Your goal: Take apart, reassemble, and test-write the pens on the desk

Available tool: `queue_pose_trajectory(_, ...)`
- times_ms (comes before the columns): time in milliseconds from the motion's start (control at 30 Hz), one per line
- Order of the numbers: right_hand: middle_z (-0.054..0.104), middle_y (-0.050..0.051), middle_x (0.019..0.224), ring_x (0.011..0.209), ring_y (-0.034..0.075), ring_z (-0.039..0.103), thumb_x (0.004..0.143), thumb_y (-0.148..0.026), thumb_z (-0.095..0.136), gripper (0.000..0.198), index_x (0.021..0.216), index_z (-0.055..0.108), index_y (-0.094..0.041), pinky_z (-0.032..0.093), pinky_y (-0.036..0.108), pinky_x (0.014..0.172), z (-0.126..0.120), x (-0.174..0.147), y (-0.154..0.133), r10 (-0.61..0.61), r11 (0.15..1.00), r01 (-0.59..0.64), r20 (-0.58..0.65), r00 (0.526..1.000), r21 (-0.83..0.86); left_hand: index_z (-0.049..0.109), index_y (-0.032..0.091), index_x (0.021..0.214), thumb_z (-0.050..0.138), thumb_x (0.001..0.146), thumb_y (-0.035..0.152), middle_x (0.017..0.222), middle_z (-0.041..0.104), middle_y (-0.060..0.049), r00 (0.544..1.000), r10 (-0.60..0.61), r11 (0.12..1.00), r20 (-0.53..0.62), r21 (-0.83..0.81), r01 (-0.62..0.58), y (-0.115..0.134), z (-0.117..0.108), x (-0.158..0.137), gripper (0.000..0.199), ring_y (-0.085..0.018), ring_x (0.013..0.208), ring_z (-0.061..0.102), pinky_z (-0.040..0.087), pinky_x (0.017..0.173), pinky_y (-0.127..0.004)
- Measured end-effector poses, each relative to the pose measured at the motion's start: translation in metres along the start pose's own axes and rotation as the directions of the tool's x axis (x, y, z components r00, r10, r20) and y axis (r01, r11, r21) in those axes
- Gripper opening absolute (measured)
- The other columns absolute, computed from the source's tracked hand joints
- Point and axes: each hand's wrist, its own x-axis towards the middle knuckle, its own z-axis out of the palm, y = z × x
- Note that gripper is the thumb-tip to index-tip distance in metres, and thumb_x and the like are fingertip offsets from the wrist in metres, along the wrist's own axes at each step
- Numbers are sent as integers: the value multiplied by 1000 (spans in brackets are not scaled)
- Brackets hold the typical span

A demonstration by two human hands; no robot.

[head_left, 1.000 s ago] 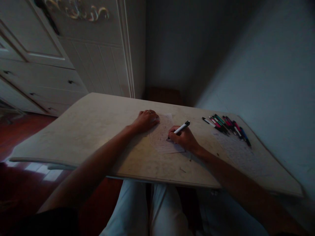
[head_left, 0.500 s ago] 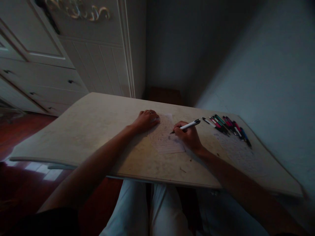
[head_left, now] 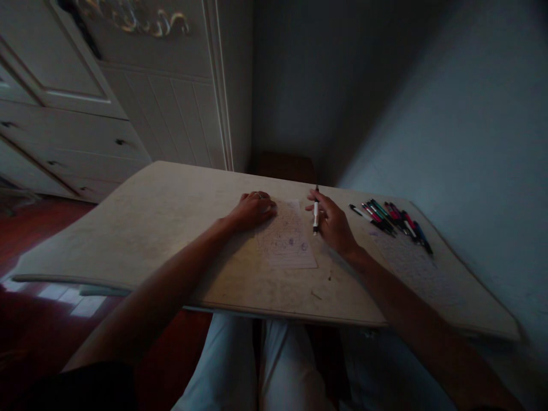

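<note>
A sheet of paper with dense handwriting and a few round scribbles lies on the pale table. My left hand rests flat on the sheet's left edge, fingers stretched out, a ring on one finger. Just right of the sheet, my right hand holds a white and black pen between its fingers. The pen points away from me, its tip off the paper.
Several pens in pink, green, black, white and blue lie in a bunch at the right. Below them is a second written sheet. A wall borders the table's right side; a white cabinet stands behind at left.
My right hand has lifted the pen off the paper, moved slightly right and turned the pen to point away. A fresh round scribble now shows on the sheet. My left hand stays put.
</note>
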Motion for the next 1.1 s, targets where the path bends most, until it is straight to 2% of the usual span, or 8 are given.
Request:
queue_pose_trajectory(67, 54, 9, 138, 103, 23, 66, 90, -21, 51, 46, 135, 53, -31, 59, 38, 80, -1, 2, 1, -3, 1000, 3, -5, 1000, 17, 68, 26, 117, 49, 96, 45, 129, 61, -10, 1000, 5, 1000, 1, -5, -5, 0, -1, 0, 35, -26, 123, 53, 37, 104, -45)
queue_pose_trajectory(133, 52, 8, 141, 106, 24, 65, 90, -21, 52, 48, 137, 51, -32, 59, 41, 83, -3, 3, -2, -8, 999, 8, -26, 1000, 31, 69, 26, 117, 49, 95, 45, 129, 60, -10, 1000, 4, 1000, 0, -9, -4, 1, -2, 0, 35, -27, 123, 53, 37, 104, -45)
queue_pose_trajectory(267, 63, 9, 125, 100, 23, 67, 91, -27, 58, 38, 129, 57, -27, 58, 43, 90, -5, 1, -10, -51, 998, 53, -103, 993, 17, 68, 27, 118, 49, 95, 46, 130, 61, -10, 1000, -1, 1000, 5, -10, 1, 1, -2, 0, 36, -26, 123, 52, 36, 104, -45)
queue_pose_trajectory(333, 66, 9, 118, 95, 21, 69, 91, -30, 59, 33, 124, 58, -25, 58, 42, 89, -3, -2, -11, -64, 997, 66, -63, 996, 40, 68, 26, 118, 49, 95, 46, 130, 61, -10, 1000, 1, 1000, 1, -7, -1, 1, -1, 0, 36, -26, 123, 53, 36, 104, -44)
queue_pose_trajectory(433, 67, 9, 116, 93, 21, 70, 91, -33, 60, 30, 119, 58, -24, 60, 41, 85, 3, -6, -10, -68, 994, 60, 92, 993, 90, 68, 26, 119, 49, 95, 46, 129, 61, -10, 1000, -6, 1000, -9, 1, 6, 1, 0, -1, 37, -26, 123, 53, 36, 105, -44)
queue_pose_trajectory(500, 67, 9, 115, 93, 21, 70, 91, -35, 61, 28, 117, 59, -24, 60, 41, 83, 6, -9, -9, -78, 993, 64, 153, 985, 96, 68, 26, 119, 49, 95, 46, 129, 61, -10, 1000, -13, 1000, -14, 6, 13, 1, 0, -1, 37, -26, 123, 53, 37, 105, -44)
queue_pose_trajectory(933, 63, 6, 100, 89, 18, 70, 91, -38, 61, 19, 99, 60, -21, 62, 33, 72, 9, -10, -4, -126, 990, 113, 176, 976, 85, 67, 25, 119, 48, 95, 44, 130, 61, -11, 1000, -8, 1000, 2, 12, 8, 2, -3, -1, 35, -26, 125, 52, 37, 104, -44)
queue_pose_trajectory(1100, 63, 6, 101, 91, 18, 69, 94, -37, 55, 18, 100, 61, -21, 63, 33, 73, 12, -12, -5, -189, 980, 172, 200, 961, 100, 67, 26, 119, 49, 95, 44, 132, 61, -11, 1000, -21, 1000, 11, 5, 21, 3, -5, -2, 36, -26, 126, 52, 37, 105, -46)
